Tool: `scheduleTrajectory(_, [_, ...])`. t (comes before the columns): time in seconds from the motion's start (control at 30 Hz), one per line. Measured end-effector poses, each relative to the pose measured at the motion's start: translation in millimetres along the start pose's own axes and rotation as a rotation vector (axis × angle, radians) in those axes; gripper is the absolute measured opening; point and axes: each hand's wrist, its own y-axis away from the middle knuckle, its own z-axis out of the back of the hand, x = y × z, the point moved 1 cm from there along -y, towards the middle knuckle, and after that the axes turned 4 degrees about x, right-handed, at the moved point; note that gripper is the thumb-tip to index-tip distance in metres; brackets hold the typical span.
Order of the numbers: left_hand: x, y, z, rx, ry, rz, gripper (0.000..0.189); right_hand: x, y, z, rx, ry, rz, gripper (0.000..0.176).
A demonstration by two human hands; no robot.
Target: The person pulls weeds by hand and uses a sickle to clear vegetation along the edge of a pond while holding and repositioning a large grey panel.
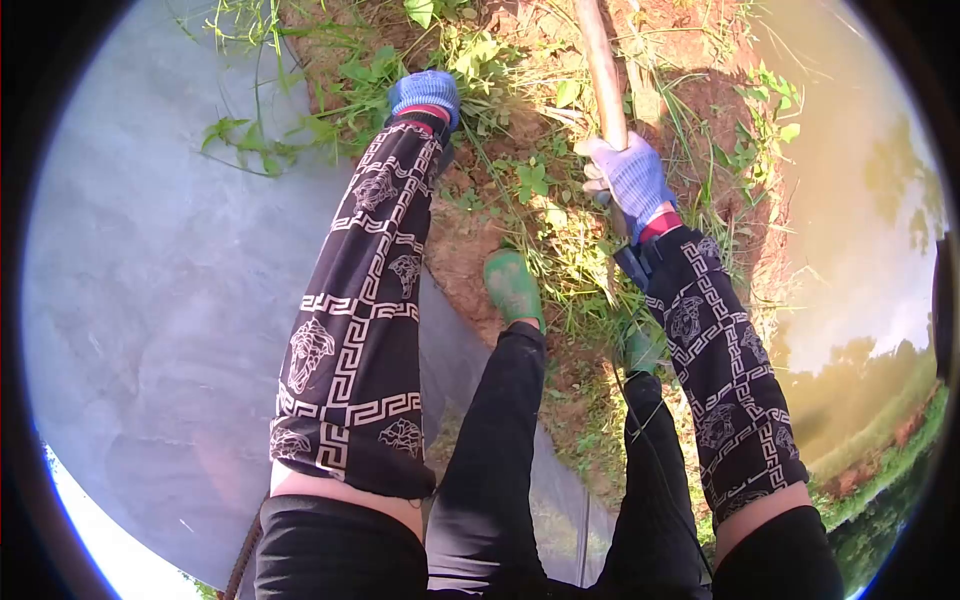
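Both hands wear bluish gloves, with patterned dark sleeves over the forearms. My right hand is closed around a wooden handle that runs up out of the top of the view. At the upper left, my left hand is over green weeds at the edge of the soil. Its back faces the camera, and its fingers are hidden, so what it holds cannot be seen. A dark device sits at my right wrist.
Grey sheeting covers the left side. Muddy water lies to the right of the narrow strip of reddish soil and grass. My feet, in green shoes, stand on the strip. A thin cable hangs by the right leg.
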Motion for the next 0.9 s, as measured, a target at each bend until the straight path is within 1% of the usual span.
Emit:
scheduleTrajectory(0.03, [-1.0,0.7,-1.7,-0.001,-0.002,-0.002,0.026,-18.9,31.9,5.5,0.093,0.128,-0.216,0.025])
scheduleTrajectory(0.07, [0.0,-1.7,-3.2,-0.020,0.016,0.013,0.026,-49.5,63.0,8.8,0.143,0.353,-0.434,0.026])
scheduleTrajectory(0.1, [4.9,-12.1,-10.3,-0.040,0.034,0.034,0.027,-88.0,101.1,23.4,0.229,0.051,-0.556,0.027])
scheduleTrajectory(0.13, [7.3,5.7,-0.5,-0.033,0.010,0.026,0.028,-107.3,133.2,39.3,0.162,0.204,-0.585,0.026])
scheduleTrajectory(0.17, [8.5,9.7,-3.3,-0.019,0.009,0.030,0.028,-125.3,162.6,62.4,0.154,0.150,-0.667,0.027])
scheduleTrajectory(0.2, [9.9,15.3,-7.4,0.004,0.020,0.002,0.028,-122.5,185.3,79.1,0.132,0.274,-0.694,0.028])
scheduleTrajectory(0.23, [11.4,16.1,-7.0,0.012,0.033,-0.026,0.027,-111.2,193.5,89.8,0.105,0.398,-0.705,0.030])
scheduleTrajectory(0.27, [12.6,13.8,-11.0,-0.025,0.088,0.011,0.028,-98.6,187.2,92.2,0.100,0.400,-0.705,0.030])
scheduleTrajectory(0.33, [11.7,12.5,-17.6,-0.010,0.122,0.007,0.028,-67.1,157.5,93.9,0.101,0.438,-0.502,0.029])
scheduleTrajectory(0.4, [15.2,14.7,-13.5,-0.010,0.158,0.042,0.028,-27.9,102.1,69.7,0.011,0.295,-0.366,0.028])
scheduleTrajectory(0.43, [16.9,12.3,-14.5,-0.011,0.157,0.047,0.028,-7.6,70.7,56.7,0.085,0.115,-0.345,0.028])
scheduleTrajectory(0.47, [15.8,12.2,-12.6,-0.006,0.142,0.055,0.028,-7.9,25.1,46.6,0.139,0.020,-0.217,0.028])
scheduleTrajectory(0.5, [12.4,15.5,-10.7,0.001,0.124,0.057,0.028,-11.2,0.4,38.4,0.187,-0.077,-0.091,0.027])
scheduleTrajectory(0.57, [10.5,19.4,-5.7,0.008,0.096,0.046,0.029,-1.6,9.6,3.4,0.232,-0.119,-0.121,0.026])
scheduleTrajectory(0.6, [10.0,23.6,-3.2,0.021,0.119,0.043,0.030,-35.0,20.7,4.9,0.153,0.075,-0.203,0.025])
scheduleTrajectory(0.63, [10.9,26.9,0.0,0.031,0.148,0.042,0.030,-51.2,53.3,9.3,0.193,0.236,-0.374,0.025])
scheduleTrajectory(0.67, [11.5,22.7,-10.1,0.009,0.137,0.000,0.031,-65.2,87.5,23.7,0.316,0.197,-0.551,0.025])
scheduleTrajectory(0.7, [2.7,36.7,-17.8,0.021,0.172,-0.027,0.031,-62.7,122.8,32.5,0.226,0.179,-0.619,0.027])
scheduleTrajectory(0.73, [-8.7,53.1,-32.2,0.109,0.219,-0.032,0.032,-84.9,145.2,53.6,0.210,0.235,-0.642,0.029])
scheduleTrajectory(0.77, [-17.5,65.5,-66.6,0.167,0.299,-0.102,0.033,-95.8,175.2,77.8,0.190,0.280,-0.669,0.030])
scheduleTrajectory(0.8, [-30.3,88.3,-86.9,0.215,0.404,-0.072,0.036,-85.4,192.6,90.3,0.159,0.326,-0.653,0.031])
scheduleTrajectory(0.87, [-52.4,121.8,-114.9,0.189,0.560,-0.011,0.041,-54.0,231.9,112.0,0.086,0.474,-0.645,0.031])
scheduleTrajectory(0.9, [-63.3,138.0,-130.0,0.212,0.644,0.006,0.044,-49.2,245.4,125.1,0.082,0.486,-0.644,0.031])
